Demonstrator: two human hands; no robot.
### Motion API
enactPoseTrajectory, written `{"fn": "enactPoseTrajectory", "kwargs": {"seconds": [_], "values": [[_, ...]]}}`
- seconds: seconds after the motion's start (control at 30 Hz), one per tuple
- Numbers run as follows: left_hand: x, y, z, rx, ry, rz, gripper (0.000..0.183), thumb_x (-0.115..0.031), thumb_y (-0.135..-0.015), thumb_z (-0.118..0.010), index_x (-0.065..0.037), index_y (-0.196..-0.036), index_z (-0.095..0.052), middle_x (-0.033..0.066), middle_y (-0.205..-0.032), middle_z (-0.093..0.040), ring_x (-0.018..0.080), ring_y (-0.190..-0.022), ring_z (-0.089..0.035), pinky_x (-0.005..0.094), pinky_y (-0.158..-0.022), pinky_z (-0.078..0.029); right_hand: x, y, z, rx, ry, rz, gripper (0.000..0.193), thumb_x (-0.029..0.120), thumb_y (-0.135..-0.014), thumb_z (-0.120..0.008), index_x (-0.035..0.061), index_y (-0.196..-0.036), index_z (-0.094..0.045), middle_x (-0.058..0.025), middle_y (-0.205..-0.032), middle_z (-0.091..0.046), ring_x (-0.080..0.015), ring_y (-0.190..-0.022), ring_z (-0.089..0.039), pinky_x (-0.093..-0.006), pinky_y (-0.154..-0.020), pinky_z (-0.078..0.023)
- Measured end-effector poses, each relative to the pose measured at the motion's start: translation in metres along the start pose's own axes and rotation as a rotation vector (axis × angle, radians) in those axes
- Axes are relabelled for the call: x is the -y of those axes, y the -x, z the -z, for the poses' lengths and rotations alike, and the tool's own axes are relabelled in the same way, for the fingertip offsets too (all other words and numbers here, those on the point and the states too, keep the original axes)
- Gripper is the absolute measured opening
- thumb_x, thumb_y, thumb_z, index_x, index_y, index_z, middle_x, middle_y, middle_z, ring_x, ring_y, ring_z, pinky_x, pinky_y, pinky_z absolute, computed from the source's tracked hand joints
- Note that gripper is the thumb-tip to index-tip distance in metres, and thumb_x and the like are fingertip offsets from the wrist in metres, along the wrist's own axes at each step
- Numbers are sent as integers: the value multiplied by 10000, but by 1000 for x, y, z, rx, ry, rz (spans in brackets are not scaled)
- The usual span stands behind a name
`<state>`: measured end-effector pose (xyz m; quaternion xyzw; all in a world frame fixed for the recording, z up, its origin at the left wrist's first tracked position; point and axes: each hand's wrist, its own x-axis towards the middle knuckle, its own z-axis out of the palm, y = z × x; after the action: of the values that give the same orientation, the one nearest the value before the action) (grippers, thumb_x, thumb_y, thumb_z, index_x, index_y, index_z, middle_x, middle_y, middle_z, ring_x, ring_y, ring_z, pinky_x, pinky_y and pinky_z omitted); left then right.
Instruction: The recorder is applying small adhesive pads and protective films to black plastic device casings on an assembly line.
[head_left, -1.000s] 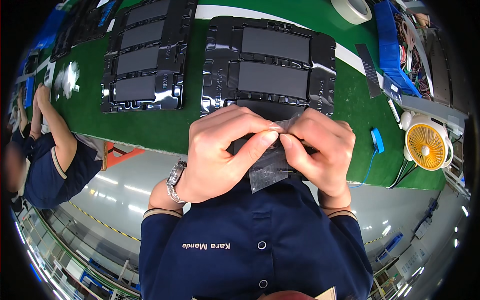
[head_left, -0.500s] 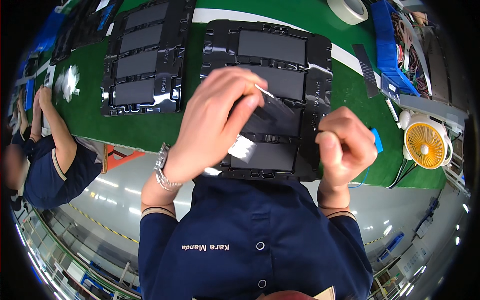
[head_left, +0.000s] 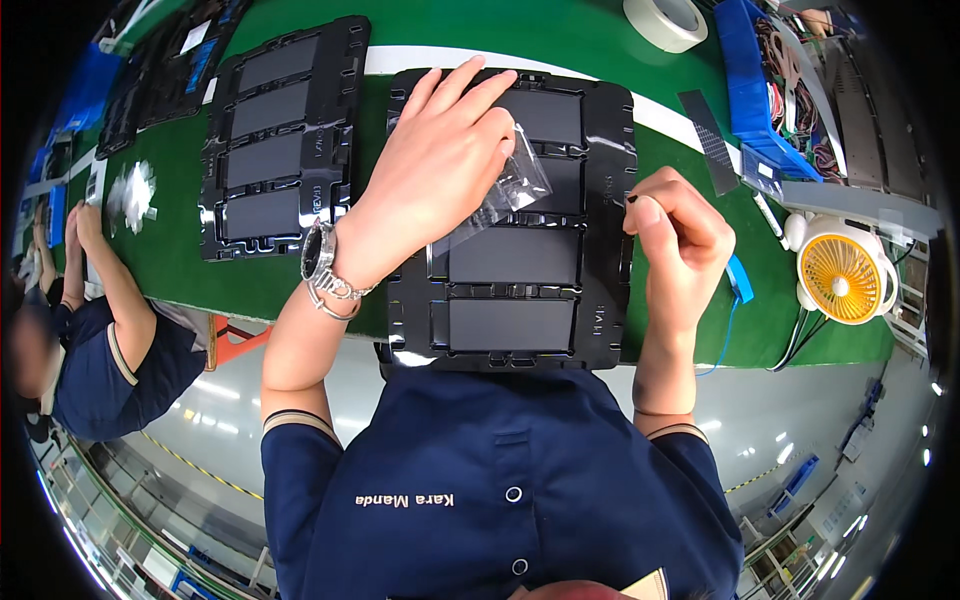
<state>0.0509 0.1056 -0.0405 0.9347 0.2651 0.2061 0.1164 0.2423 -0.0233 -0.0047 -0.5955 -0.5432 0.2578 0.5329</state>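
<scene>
In front of me lies a black moulded plastic tray (head_left: 606,250) with several dark flat rectangular panels (head_left: 514,256) in its slots. Above the tray's upper left part, my left hand (head_left: 440,170) pinches a crumpled sheet of clear plastic film (head_left: 522,180) between thumb and forefinger; its other fingers stretch out over the tray. The film hangs over the upper panels and partly covers them. Just off the tray's right edge is my right hand (head_left: 685,235), closed, with a tiny dark bit at its fingertips that I cannot name.
A second loaded black tray (head_left: 334,140) lies to the left, beside a heap of clear film scraps (head_left: 132,195). On the right are a tape roll (head_left: 666,22), a blue bin (head_left: 750,90) of cables, and a yellow-white fan (head_left: 840,280). A co-worker (head_left: 105,340) sits far left.
My left hand has moved up and slightly left with the film, its outer fingers now spread. My right hand has shifted slightly up and left, still closed. The near panels are now uncovered.
</scene>
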Motion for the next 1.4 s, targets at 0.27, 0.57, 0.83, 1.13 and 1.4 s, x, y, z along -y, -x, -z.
{"fn": "enactPoseTrajectory", "kwargs": {"seconds": [0.27,0.57,0.83,1.13,1.4], "values": [[-5,-2,2,-25,-148,39,93,-126,-889,-577,-37,-893,-600,95,-1285,-571,315,-1330,-403,514,-1104,-283,-2,-33,9,106,153,19,151,44,-827,-658,-37,-711,-604,-53,-849,-685,-66,-623,-504,-212,-537,-365],[-2,-1,-3,-55,-49,16,65,-111,-874,-586,-48,-880,-602,75,-1236,-575,299,-1310,-422,503,-1107,-281,-27,-66,-2,188,253,69,157,118,-814,-667,-28,-757,-661,-77,-960,-720,-172,-766,-644,-281,-698,-490],[-10,14,15,-136,172,52,76,-129,-892,-594,-57,-875,-611,104,-1242,-541,340,-1311,-416,492,-1076,-328,-35,-77,-19,320,338,114,217,165,-819,-675,-36,-752,-632,-97,-896,-684,-198,-759,-624,-296,-694,-470],[-62,83,26,-170,1282,449,148,-152,-937,-613,-52,-894,-713,67,-1093,-543,208,-1188,-441,394,-1024,-359,34,-27,-17,267,65,-12,169,107,-830,-678,-27,-740,-629,-88,-820,-655,-115,-646,-554,-255,-576,-423],[-97,103,30,-292,1682,462,163,-96,-952,-567,49,-942,-642,256,-1260,-561,225,-1336,-406,320,-863,-458,40,17,-30,394,-108,-53,114,56,-793,-702,-21,-733,-643,-99,-841,-665,-116,-625,-577,-240,-530,-433]]}}
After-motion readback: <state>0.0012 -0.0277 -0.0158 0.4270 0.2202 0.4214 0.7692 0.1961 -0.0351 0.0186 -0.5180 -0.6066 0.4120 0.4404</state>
